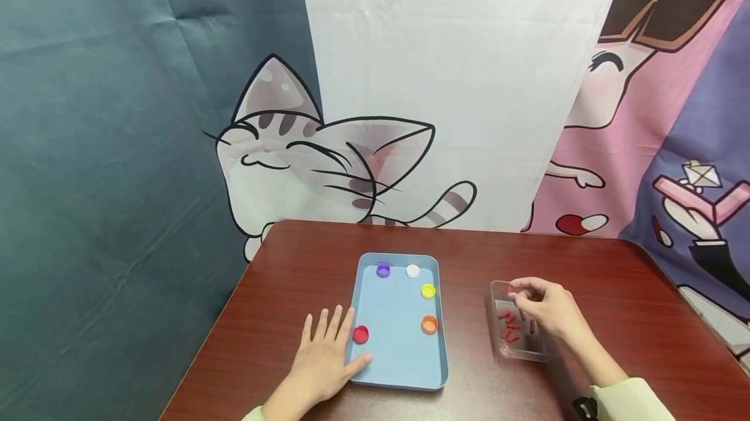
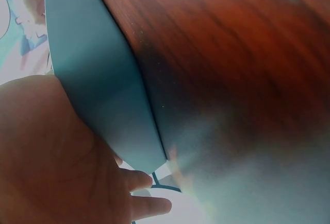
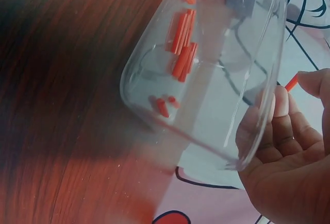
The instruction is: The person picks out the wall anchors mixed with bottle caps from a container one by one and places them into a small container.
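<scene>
My right hand [image 1: 549, 307] pinches a short red stick [image 3: 292, 82] between thumb and fingertip, above the far part of a clear plastic box [image 1: 521, 356]. More red sticks [image 3: 181, 33] lie loose on the floor of that box. With fingers spread, my left hand [image 1: 321, 357] rests at the left edge of a light blue tray [image 1: 398, 356]. Close to its fingers, inside the tray, is a red round cap [image 1: 360, 334]. In the left wrist view the palm [image 2: 46, 152] sits against the tray's side wall [image 2: 98, 54].
Other round caps sit in the tray: purple [image 1: 383, 270] and white [image 1: 413, 271] at the far end, yellow [image 1: 428, 291] and orange [image 1: 430, 325] along the right side. Everything stands on a reddish-brown wooden table [image 1: 469, 382]. A printed cloth [image 1: 457, 82] hangs behind it.
</scene>
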The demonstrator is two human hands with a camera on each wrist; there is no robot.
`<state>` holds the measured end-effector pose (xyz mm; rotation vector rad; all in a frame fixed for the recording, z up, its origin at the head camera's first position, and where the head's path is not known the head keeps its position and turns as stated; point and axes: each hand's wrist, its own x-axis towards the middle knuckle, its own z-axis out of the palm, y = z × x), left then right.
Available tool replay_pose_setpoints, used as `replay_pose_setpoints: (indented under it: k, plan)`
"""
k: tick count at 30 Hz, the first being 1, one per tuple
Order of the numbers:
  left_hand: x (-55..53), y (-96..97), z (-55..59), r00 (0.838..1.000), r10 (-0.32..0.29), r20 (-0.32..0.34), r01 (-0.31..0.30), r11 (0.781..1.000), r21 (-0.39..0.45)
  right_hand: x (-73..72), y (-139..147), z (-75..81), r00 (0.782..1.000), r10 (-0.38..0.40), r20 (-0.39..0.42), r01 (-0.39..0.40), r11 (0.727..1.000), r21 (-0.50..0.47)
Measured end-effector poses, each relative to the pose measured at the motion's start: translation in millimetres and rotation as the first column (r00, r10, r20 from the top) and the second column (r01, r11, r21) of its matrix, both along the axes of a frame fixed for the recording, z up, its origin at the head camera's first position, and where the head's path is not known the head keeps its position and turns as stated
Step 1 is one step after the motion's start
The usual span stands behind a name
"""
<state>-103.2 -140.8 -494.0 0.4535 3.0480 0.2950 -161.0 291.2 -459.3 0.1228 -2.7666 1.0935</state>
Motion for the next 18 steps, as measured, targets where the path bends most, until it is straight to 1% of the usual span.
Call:
replay_pose_setpoints:
  k: [6,11,18]
  plan:
    - [-0.6,-0.8,-0.2,1.000,0.000,-0.015,0.000,1.000,-0.002,-1.5,6.2,0.0,1.000,-0.007,0.008,0.007,1.000,0.014]
    - [-0.6,-1.4,-1.3,1.000,0.001,-0.005,-0.001,1.000,0.002,-2.0,9.2,0.9,1.000,-0.021,0.008,0.021,0.999,0.027]
    - [0.8,-1.1,1.2,1.000,-0.001,0.002,0.001,1.000,0.006,-1.3,13.8,0.9,0.998,-0.055,-0.014,0.055,0.997,0.049]
